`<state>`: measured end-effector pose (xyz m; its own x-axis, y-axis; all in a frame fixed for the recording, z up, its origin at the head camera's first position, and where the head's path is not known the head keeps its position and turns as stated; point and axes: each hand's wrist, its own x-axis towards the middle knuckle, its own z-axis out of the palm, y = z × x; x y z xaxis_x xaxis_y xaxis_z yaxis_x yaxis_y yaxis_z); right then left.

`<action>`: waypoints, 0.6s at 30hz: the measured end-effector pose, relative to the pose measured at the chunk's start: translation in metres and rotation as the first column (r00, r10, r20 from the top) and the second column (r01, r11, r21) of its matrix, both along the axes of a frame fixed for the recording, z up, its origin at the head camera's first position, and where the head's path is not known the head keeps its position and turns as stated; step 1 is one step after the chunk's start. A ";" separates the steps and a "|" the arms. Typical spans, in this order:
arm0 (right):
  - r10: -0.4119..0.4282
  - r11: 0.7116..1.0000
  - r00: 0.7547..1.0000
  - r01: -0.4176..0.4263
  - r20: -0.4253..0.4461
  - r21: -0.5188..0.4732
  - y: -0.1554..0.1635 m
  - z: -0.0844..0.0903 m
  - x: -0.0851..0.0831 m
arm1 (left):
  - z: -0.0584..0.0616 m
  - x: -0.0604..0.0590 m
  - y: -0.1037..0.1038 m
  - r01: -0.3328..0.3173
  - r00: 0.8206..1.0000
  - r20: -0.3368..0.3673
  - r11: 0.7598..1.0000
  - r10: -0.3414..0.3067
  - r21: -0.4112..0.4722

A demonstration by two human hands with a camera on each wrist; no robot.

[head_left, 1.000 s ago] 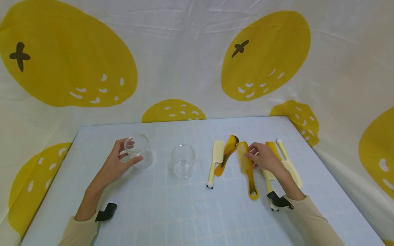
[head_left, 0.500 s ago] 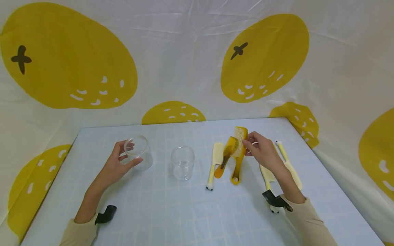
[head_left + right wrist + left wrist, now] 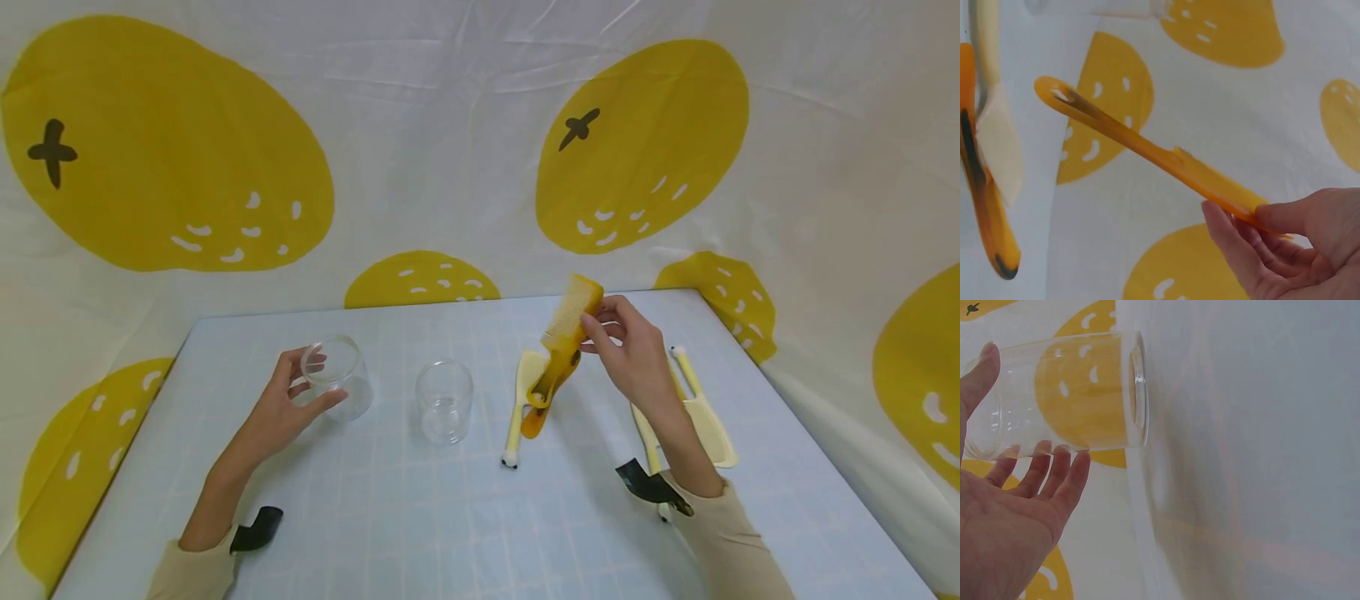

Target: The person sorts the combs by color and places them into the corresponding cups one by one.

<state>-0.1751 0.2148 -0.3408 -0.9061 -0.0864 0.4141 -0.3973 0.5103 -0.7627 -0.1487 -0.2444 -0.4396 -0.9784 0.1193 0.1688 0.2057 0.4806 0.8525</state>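
Note:
My right hand [image 3: 622, 346] pinches the toothed end of an amber comb [image 3: 564, 337] and holds it tilted in the air, its ring handle hanging down to the left. In the right wrist view the amber comb [image 3: 1147, 153] juts up and left from my fingers [image 3: 1241, 247]. My left hand [image 3: 288, 400] curls round a clear glass jar [image 3: 335, 375] standing on the table; in the left wrist view the jar [image 3: 1060, 394] lies between my thumb and fingertips [image 3: 1054, 465]. A second clear jar [image 3: 446, 400] stands between the hands.
On the pale blue gridded table [image 3: 420, 517] lie a cream comb [image 3: 522, 400], an amber and black comb [image 3: 534, 417] beside it, and two more cream combs [image 3: 708, 417] under my right forearm. Yellow-printed white cloth [image 3: 450, 150] hangs behind and around the table.
My right hand has picked the amber comb off the table and raised it up and left, turning the toothed end upward. My left hand has stayed on the jar.

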 end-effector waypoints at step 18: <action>0.006 0.944 0.972 -0.084 -0.237 -0.319 -0.045 0.018 -0.013 | -0.001 0.000 -0.001 -0.007 1.000 0.018 1.000 0.007 0.007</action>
<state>-0.1881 0.1701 -0.3229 -0.7814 0.0490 0.6221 -0.5977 0.2279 -0.7687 -0.1484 -0.2450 -0.4408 -0.9821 0.1110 0.1520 0.1868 0.4763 0.8592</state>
